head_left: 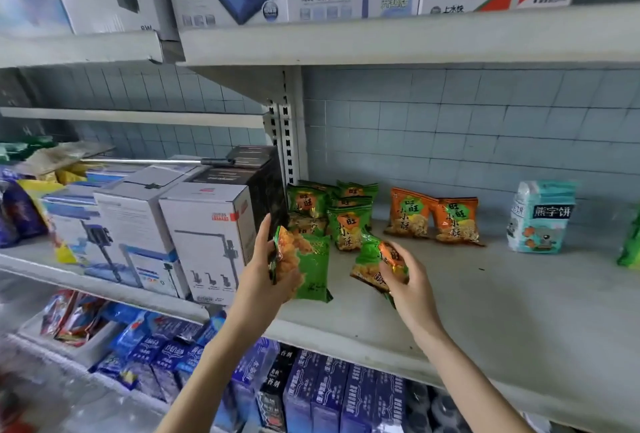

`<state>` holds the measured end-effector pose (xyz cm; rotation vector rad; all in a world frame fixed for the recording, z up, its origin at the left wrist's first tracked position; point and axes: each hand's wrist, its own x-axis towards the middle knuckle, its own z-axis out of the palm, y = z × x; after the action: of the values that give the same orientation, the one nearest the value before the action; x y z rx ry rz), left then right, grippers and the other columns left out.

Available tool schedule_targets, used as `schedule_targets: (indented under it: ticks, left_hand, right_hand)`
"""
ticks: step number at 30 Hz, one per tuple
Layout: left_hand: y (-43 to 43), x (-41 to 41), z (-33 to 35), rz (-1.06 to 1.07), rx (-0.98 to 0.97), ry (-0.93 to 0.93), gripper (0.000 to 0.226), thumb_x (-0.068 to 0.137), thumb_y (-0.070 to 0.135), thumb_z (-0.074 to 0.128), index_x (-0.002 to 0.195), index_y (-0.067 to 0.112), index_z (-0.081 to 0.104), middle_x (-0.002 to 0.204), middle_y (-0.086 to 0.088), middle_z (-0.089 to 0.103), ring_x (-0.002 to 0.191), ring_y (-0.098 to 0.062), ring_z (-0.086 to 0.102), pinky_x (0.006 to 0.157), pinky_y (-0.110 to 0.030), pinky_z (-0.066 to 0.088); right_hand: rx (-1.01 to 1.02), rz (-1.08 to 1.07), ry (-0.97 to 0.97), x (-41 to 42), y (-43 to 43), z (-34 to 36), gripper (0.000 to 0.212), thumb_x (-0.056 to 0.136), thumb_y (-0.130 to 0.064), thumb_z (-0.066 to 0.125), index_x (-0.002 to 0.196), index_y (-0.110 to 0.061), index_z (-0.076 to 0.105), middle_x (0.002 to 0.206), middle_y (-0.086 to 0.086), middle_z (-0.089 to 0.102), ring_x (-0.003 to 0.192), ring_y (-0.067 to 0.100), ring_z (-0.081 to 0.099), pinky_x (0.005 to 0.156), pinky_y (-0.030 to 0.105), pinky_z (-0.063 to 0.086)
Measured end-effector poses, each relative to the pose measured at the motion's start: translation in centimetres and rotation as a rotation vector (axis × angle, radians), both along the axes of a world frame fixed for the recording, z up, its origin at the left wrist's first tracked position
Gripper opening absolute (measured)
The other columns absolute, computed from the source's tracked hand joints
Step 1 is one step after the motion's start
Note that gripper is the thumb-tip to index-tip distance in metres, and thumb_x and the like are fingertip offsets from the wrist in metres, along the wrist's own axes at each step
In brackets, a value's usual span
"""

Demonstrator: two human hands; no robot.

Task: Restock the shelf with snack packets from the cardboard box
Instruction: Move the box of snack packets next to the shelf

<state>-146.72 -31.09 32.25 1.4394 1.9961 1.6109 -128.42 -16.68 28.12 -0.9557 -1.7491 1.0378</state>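
My left hand [265, 269] grips a green snack packet [306, 266], held upright over the front of the white shelf [485, 311]. My right hand [407, 282] holds another green snack packet [372, 261], tilted, just above the shelf surface. Behind them, several green packets [332, 210] stand in a cluster against the shelf's left upright. Two orange packets [434, 219] lean beside them to the right. The cardboard box is out of view.
A pale blue biscuit bag [540, 216] stands at the right, with a green packet [630, 245] at the frame edge. White product boxes [204, 238] fill the left bay. Blue packs [311, 394] fill the shelf below. Boxes line the upper shelf [398, 39].
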Motion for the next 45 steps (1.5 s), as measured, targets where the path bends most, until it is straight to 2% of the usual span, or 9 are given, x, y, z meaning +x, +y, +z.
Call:
schedule_targets:
  ticks: [3,7,11,15,20,24,28,32,45]
  left_hand:
    - [2.4,-0.7,-0.3,0.062,0.014,0.092,0.095,0.087,0.005,0.064,0.14,0.05,-0.001,0.112,0.019,0.053,0.091,0.014,0.056,0.072,-0.003,0.042]
    - [4.8,-1.3,-0.6,0.142,-0.144,0.441,0.084,0.092,0.013,0.054,0.149,0.038,-0.002,0.141,-0.001,0.05,0.101,-0.026,0.064,0.075,-0.035,0.05]
    - [7.0,-1.8,-0.9,0.164,-0.094,0.912,0.076,0.064,-0.009,0.07,0.134,0.015,0.053,0.12,-0.003,0.066,0.093,-0.023,0.068,0.053,-0.03,0.054]
    - [8.3,-2.5,-2.6,0.057,-0.09,1.142,0.053,0.061,-0.003,0.067,0.111,0.016,0.07,0.111,-0.001,0.068,0.097,-0.024,0.066,0.075,-0.035,0.058]
    - [8.3,-3.1,-3.8,-0.055,-0.427,1.148,0.088,0.028,-0.005,0.085,0.111,0.021,0.07,0.12,-0.001,0.066,0.11,-0.025,0.063,0.095,-0.045,0.049]
    - [8.0,-3.8,-4.2,-0.216,-0.502,0.957,0.045,0.096,0.02,0.05,0.141,0.026,0.044,0.156,0.004,0.024,0.147,-0.02,0.008,0.115,-0.039,-0.008]
    - [8.6,-4.1,-4.4,-0.155,-0.529,0.847,0.041,0.103,0.017,0.034,0.142,0.028,0.039,0.158,0.004,0.014,0.146,-0.018,-0.002,0.117,-0.046,0.013]
    - [9.0,-4.2,-3.4,-0.138,-0.662,0.815,0.086,0.082,-0.021,0.037,0.148,0.032,0.021,0.159,0.002,-0.013,0.145,-0.029,-0.016,0.111,-0.054,0.024]
    - [9.9,-4.6,-2.3,-0.124,-0.63,0.925,0.076,0.08,-0.018,0.052,0.144,0.018,0.034,0.159,0.0,-0.003,0.145,-0.03,-0.008,0.115,-0.048,0.017]
  right_hand:
    - [-0.026,0.037,-0.033,-1.5,2.3,-0.4,0.044,0.094,-0.028,0.057,0.136,-0.027,0.045,0.139,0.001,0.045,0.127,0.015,0.042,0.108,0.033,0.034]
    - [-0.028,0.058,-0.052,-3.8,4.7,-0.8,0.044,0.094,-0.028,0.057,0.136,-0.025,0.046,0.139,0.001,0.048,0.126,0.013,0.043,0.105,0.029,0.035]
    - [0.021,0.012,-0.056,-5.5,6.1,-1.1,0.043,0.093,-0.024,0.059,0.135,-0.021,0.049,0.133,0.003,0.052,0.113,0.006,0.045,0.091,0.016,0.033]
    - [0.111,-0.047,-0.097,-6.5,6.7,-1.6,0.042,0.093,-0.017,0.06,0.134,-0.019,0.051,0.126,0.007,0.055,0.104,0.007,0.049,0.076,-0.002,0.033]
    - [0.189,-0.048,-0.258,-7.0,6.4,-2.1,0.047,0.092,-0.019,0.06,0.138,-0.024,0.047,0.148,0.016,0.029,0.131,0.03,0.04,0.102,0.028,0.038]
    - [0.287,-0.044,-0.385,-6.8,6.2,-1.8,0.059,0.09,-0.019,0.063,0.143,-0.026,0.039,0.156,0.014,0.003,0.144,0.031,0.014,0.109,0.038,0.03]
    - [0.423,0.039,-0.52,-6.0,6.0,-1.6,0.075,0.086,-0.022,0.068,0.148,-0.028,0.026,0.158,0.006,0.0,0.145,0.025,0.009,0.105,0.037,0.035]
    - [0.46,0.091,-0.616,-5.7,5.7,-1.5,0.074,0.085,-0.024,0.069,0.148,-0.028,0.03,0.159,-0.001,0.007,0.145,0.021,0.013,0.099,0.037,0.044]
    - [0.43,-0.057,-0.715,-8.0,5.3,-1.5,0.071,0.09,-0.033,0.063,0.149,-0.026,0.025,0.159,0.005,0.007,0.142,0.026,0.021,0.096,0.039,0.047]
